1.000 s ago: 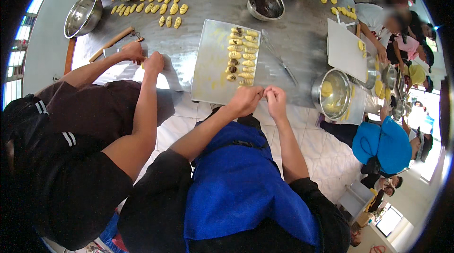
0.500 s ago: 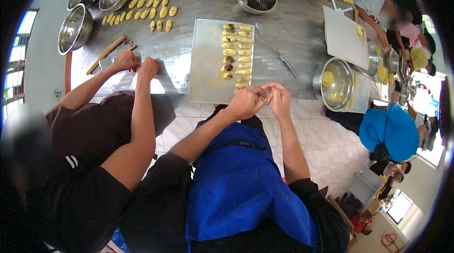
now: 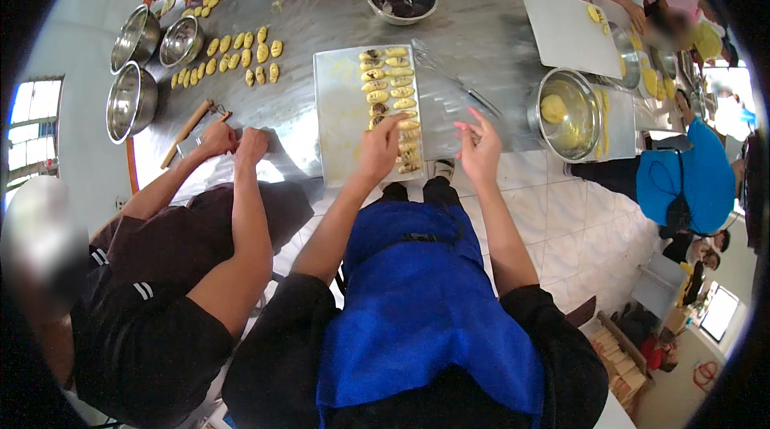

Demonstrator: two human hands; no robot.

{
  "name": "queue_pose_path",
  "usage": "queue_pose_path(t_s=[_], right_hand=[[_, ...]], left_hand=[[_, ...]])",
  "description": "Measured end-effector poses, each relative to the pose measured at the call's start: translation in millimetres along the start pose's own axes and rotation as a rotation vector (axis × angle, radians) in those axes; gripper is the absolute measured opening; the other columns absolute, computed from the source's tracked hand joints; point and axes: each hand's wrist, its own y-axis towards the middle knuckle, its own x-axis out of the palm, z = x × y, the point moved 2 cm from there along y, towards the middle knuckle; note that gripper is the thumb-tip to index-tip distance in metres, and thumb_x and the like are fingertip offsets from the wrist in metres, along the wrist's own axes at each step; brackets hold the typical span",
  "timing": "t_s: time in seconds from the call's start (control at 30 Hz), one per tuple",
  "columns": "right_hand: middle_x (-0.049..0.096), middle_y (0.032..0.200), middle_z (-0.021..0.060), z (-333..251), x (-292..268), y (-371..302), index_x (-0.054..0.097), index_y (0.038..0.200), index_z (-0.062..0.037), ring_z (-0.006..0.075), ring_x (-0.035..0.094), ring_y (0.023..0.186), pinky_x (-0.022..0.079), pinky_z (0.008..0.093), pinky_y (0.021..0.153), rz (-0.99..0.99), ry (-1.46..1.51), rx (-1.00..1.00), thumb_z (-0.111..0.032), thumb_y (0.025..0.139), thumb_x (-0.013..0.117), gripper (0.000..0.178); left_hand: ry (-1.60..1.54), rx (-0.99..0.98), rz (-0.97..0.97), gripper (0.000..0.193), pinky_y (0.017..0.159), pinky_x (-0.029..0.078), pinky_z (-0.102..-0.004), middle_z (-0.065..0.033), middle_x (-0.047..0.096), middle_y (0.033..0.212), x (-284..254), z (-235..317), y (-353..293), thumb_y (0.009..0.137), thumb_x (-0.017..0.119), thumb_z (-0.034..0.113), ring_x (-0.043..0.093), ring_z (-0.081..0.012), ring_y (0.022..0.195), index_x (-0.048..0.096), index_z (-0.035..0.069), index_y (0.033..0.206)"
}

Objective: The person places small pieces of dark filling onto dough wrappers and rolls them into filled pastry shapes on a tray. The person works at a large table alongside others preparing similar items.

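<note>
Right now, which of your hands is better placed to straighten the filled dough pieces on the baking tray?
Left, probably. The left hand already touches the dough pieces on the baking tray; the right hand hovers open beside it.

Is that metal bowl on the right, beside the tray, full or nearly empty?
Nearly empty: the steel bowl holds just one yellow dough lump, bare metal around it.

Torso: bright blue fabric apron [image 3: 417, 309], with a dark strap or clip visible near its upper edge. Beneath it: black short-sleeved shirt [image 3: 273, 357]; sleeves end above the elbows. Forearms, left hand [image 3: 377, 152] and right hand [image 3: 480, 152] are bare: no gloves.
</note>
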Motion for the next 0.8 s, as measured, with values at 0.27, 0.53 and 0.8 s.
queue_pose_path(t_s=[0.27,0.53,0.8], right_hand=[[0.056,0.129,0.0221,-13,-7,4,0.047,0.137,-0.0042,0.0237,0.071,0.071,0.051,0.0272,0.045,-0.007,-0.056,-0.112,0.011,0.082,0.041,0.058],[0.056,0.130,0.0197,-9,-29,23,0.059,0.122,-0.0012,0.0193,0.068,0.062,0.052,0.0261,0.046,-0.157,0.011,-0.145,0.011,0.079,0.044,0.047],[0.060,0.122,0.0156,11,-54,62,0.064,0.108,0.0005,0.0182,0.069,0.081,0.056,0.0268,0.066,-0.397,0.000,-0.285,0.004,0.081,0.056,0.028]], left_hand=[[0.008,0.120,0.193,0.032,0.063,0.054,-0.0294,-0.0126,0.069,0.066,-22,-3,9,0.090,0.038,0.004,0.070,-0.0196,0.064,0.067,-0.001,0.103],[0.039,-0.010,0.439,0.028,0.061,0.051,-0.0284,-0.0119,0.065,0.062,-9,10,-4,0.092,0.037,0.002,0.064,-0.0186,0.055,0.063,-0.003,0.099],[-0.027,0.057,0.583,0.027,0.066,0.052,-0.0277,-0.0118,0.070,0.085,48,33,-9,0.092,0.053,0.005,0.067,-0.0163,0.070,0.057,0.001,0.119]])
